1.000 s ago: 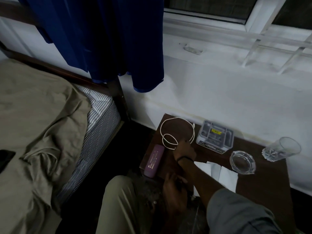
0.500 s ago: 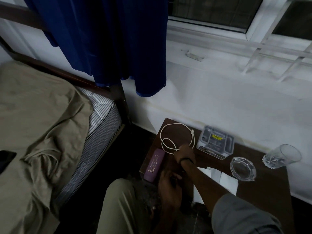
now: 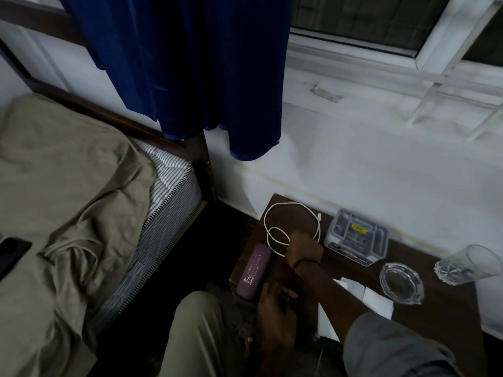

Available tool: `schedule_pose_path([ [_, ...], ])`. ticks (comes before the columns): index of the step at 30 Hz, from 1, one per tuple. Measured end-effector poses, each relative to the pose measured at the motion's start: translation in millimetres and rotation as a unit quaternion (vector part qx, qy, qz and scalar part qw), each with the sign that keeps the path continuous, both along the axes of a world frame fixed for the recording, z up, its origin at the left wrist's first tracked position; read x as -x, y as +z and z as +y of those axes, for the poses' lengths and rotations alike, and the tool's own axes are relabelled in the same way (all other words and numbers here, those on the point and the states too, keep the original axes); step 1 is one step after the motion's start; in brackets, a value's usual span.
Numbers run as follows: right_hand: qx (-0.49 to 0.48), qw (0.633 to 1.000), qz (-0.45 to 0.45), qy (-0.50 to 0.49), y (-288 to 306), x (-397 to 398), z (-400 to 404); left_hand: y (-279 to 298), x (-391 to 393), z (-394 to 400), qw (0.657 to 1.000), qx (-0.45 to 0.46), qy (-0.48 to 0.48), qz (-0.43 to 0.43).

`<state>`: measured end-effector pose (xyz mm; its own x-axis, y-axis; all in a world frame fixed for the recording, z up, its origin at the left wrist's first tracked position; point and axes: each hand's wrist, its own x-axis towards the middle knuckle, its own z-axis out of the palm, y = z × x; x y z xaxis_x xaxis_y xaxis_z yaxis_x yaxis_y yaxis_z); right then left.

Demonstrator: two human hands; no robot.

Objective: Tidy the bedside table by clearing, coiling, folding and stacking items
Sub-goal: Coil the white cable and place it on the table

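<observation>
**Holding the white cable at the loop crossing**

Right hand is on the white cable, fingers curled down where the two loops meet. Looks like a pinch on the cord, but the fingertips are hidden under the hand, so I cannot tell the exact contact. Black band on that wrist.

Relative to that grip:
- Big loop of cable runs away from the hand toward the wall; small loop lies just beside the hand on the bed side. Plug end sits just past the hand, toward the grey tray.
- Purple case lies near, on the bed side and closer to the person, along the edge of the bedside table.
- Grey tray with compartments is near, on the window side, apart from the hand.
- Glass ashtray further out on that side; drinking glass well apart, lying tilted at the far end.
- White paper lies behind the forearm, partly under it.

Left hand is below the grip, at the near table edge, fingers loosely curled. Too dark to tell whether it holds anything.
</observation>
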<state>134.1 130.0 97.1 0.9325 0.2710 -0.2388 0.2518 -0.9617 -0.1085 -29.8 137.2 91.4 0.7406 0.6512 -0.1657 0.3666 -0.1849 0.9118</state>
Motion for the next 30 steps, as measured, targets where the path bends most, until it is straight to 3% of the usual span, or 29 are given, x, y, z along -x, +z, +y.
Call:
schedule_pose_path([
  [9,-0.094,0.994,-0.015,-0.053,31,-15,3,16,-7,-2,1.000,-0.017,0.018,-0.001],
  [19,-0.192,0.976,-0.054,-0.091,102,-21,-10,67,-19,4,0.986,-0.090,0.069,-0.119],
  [24,-0.339,0.931,-0.028,-0.135,148,-20,-17,96,-19,21,0.985,-0.066,0.040,-0.157],
  [27,-0.471,0.866,0.015,-0.166,189,-15,-23,122,-22,26,0.976,-0.086,0.057,-0.192],
  [30,-0.543,0.834,-0.006,-0.098,234,9,-36,154,-26,29,0.967,-0.128,0.078,-0.208],
])
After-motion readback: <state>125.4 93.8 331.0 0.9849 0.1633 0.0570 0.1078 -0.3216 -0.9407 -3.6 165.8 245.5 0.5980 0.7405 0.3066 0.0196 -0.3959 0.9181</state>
